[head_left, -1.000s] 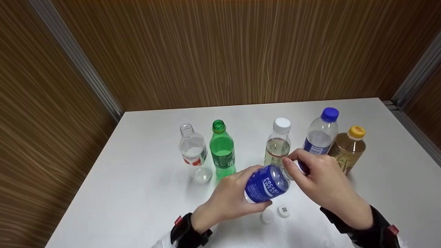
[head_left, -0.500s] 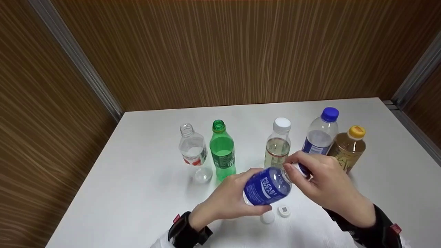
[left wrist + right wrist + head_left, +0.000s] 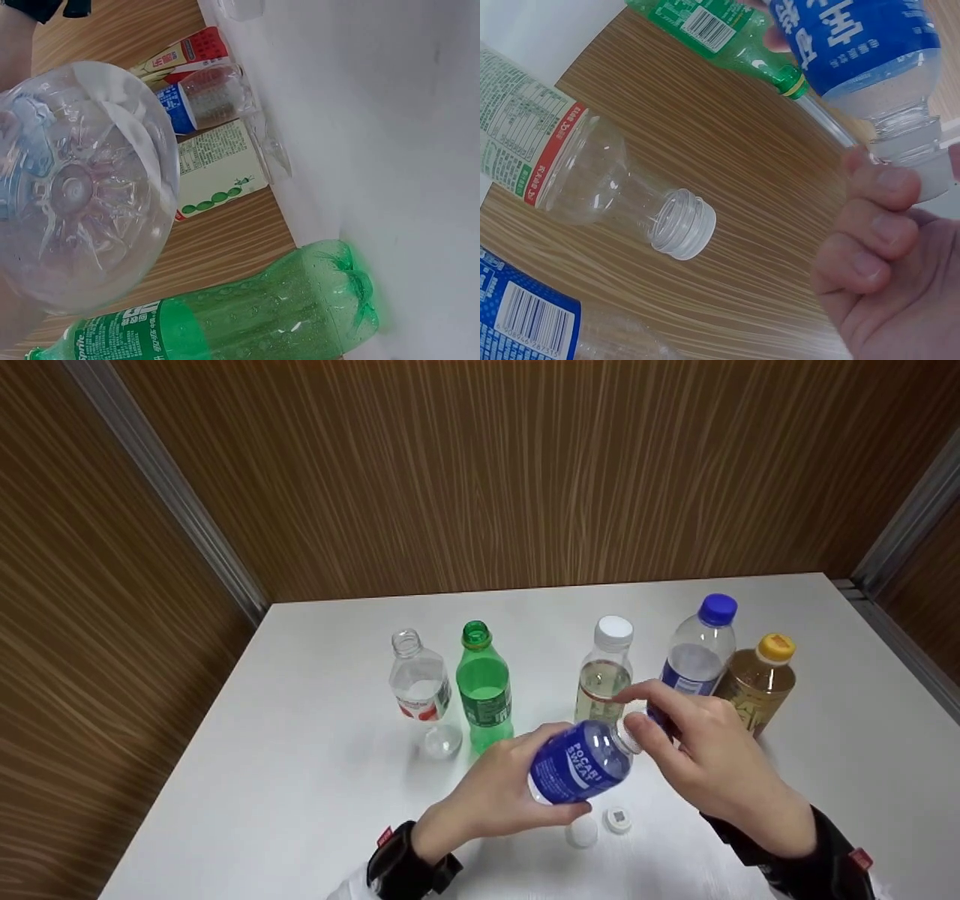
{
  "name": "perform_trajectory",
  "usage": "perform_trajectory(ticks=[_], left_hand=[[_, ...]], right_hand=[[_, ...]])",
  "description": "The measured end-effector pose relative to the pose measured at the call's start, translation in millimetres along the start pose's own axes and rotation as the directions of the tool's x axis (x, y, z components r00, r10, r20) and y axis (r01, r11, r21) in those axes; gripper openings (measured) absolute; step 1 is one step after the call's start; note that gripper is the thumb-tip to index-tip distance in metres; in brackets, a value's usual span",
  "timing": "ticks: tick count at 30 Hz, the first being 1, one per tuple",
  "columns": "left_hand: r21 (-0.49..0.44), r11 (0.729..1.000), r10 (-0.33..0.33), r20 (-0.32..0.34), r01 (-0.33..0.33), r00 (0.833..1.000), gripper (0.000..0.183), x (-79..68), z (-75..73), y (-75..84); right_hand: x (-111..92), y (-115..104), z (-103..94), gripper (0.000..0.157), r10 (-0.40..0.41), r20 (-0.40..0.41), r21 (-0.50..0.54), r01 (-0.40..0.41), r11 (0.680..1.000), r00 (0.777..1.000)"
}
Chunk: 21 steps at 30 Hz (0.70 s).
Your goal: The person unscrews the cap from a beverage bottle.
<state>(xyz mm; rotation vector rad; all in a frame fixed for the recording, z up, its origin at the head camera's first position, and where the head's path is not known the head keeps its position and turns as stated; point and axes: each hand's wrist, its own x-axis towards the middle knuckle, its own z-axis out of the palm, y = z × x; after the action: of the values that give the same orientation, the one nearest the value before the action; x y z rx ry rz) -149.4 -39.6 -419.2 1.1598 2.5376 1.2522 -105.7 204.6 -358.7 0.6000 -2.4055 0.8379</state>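
Observation:
My left hand [image 3: 504,791] grips a clear bottle [image 3: 574,769] with a blue label, tilted with its neck up to the right. At that neck is my right hand [image 3: 705,742], its index finger raised over the white cap [image 3: 934,176]. Fingers and thumb lie on either side of this cap in the right wrist view. The bottle's ribbed base [image 3: 75,187] fills the left of the left wrist view. Below the hands, two loose white caps [image 3: 582,832] lie on the white table [image 3: 300,795].
Uncapped clear [image 3: 420,682] and green [image 3: 484,690] bottles stand left. Behind the hands are a white-capped bottle [image 3: 604,675], a blue-capped bottle [image 3: 701,649] and a brown-filled, yellow-capped bottle [image 3: 757,682]. Wood-grain panels [image 3: 480,472] rise behind.
The right index finger has lifted away from the cap and straightened, while the thumb stays by it. The left hand and its bottle have barely shifted.

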Motion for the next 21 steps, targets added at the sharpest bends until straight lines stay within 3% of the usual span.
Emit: perform_trajectory(ticks=[6, 11, 15, 21], left_hand=[[0.160, 0.985, 0.087, -0.095, -0.071, 0.992, 0.079, -0.3, 4.4, 1.0], [0.258, 0.960, 0.147, -0.147, -0.106, 0.978, 0.080, -0.2, 6.6, 0.2], [0.257, 0.961, 0.139, -0.139, -0.100, 0.980, 0.080, -0.3, 6.1, 0.3], [0.176, 0.982, 0.086, -0.088, -0.069, 0.992, 0.079, -0.2, 4.0, -0.4]], right_hand=[[1.5, -3.5, -1.8, 0.013, 0.158, 0.032, -0.016, -0.158, 0.987, 0.987], [2.0, -4.1, 0.0, 0.010, 0.172, 0.040, -0.022, -0.171, 0.985, 0.984], [2.3, -4.4, 1.4, 0.008, 0.160, 0.039, -0.020, -0.159, 0.987, 0.986], [2.2, -3.6, 1.1, 0.009, 0.105, 0.032, -0.011, -0.104, 0.994, 0.994]])
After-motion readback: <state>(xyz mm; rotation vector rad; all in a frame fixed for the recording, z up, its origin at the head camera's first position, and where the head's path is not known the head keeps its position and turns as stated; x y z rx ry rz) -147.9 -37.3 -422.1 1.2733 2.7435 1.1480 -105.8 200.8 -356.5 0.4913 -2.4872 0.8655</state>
